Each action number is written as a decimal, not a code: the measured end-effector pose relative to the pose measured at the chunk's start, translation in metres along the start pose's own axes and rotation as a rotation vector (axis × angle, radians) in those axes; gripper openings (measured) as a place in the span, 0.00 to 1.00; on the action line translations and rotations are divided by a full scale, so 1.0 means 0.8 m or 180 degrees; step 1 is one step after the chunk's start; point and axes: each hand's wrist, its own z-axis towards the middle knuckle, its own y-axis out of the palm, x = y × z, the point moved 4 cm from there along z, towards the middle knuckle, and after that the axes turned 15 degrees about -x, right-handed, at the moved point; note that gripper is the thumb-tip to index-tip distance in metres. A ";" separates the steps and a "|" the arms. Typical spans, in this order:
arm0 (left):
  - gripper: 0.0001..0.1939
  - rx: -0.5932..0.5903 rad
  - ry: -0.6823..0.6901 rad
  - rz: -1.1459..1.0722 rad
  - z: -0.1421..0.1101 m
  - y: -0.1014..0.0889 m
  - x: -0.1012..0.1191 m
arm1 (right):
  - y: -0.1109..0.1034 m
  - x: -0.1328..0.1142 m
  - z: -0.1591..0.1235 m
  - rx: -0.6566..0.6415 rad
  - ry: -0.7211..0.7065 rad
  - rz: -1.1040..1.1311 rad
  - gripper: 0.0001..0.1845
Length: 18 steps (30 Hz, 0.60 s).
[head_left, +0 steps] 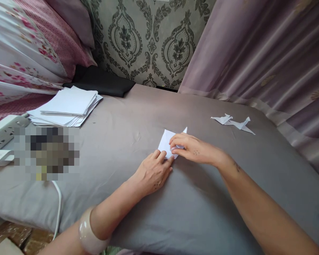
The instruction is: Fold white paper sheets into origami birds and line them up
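Note:
A sheet of folded white paper (165, 139) lies on the grey cloth in front of me, with a narrow pointed tip (185, 130) sticking out at its far right. My left hand (154, 171) holds the paper's near edge down with bent fingers. From the right, my right hand (188, 147) pinches the paper between thumb and fingers and covers much of it. The fold under my fingers is hidden. Farther to the right rest two folded paper figures (224, 119) (245, 125) with pointed ends, close together.
A stack of white paper (69, 102) sits at the back left, before a black folded item (103, 81). At the left edge are a white power strip (5, 131), a white cable (59, 202) and a blurred patch. Curtains (228, 46) hang at both sides.

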 end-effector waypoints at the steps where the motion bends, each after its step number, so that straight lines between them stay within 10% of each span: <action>1: 0.21 -0.0007 -0.0013 0.0000 0.000 0.000 0.000 | 0.001 -0.005 0.001 0.0133 -0.0044 0.0018 0.12; 8: 0.22 0.0039 -0.0036 -0.0038 -0.001 0.001 -0.002 | 0.028 -0.011 -0.066 0.3186 0.0913 0.0538 0.07; 11: 0.22 -0.0017 -0.0043 -0.0045 -0.001 0.002 -0.003 | 0.070 0.012 -0.076 0.2959 0.1696 0.0956 0.09; 18: 0.19 0.0008 -0.0036 -0.0031 -0.002 -0.004 -0.001 | 0.104 0.013 -0.036 0.2434 0.1179 0.0937 0.18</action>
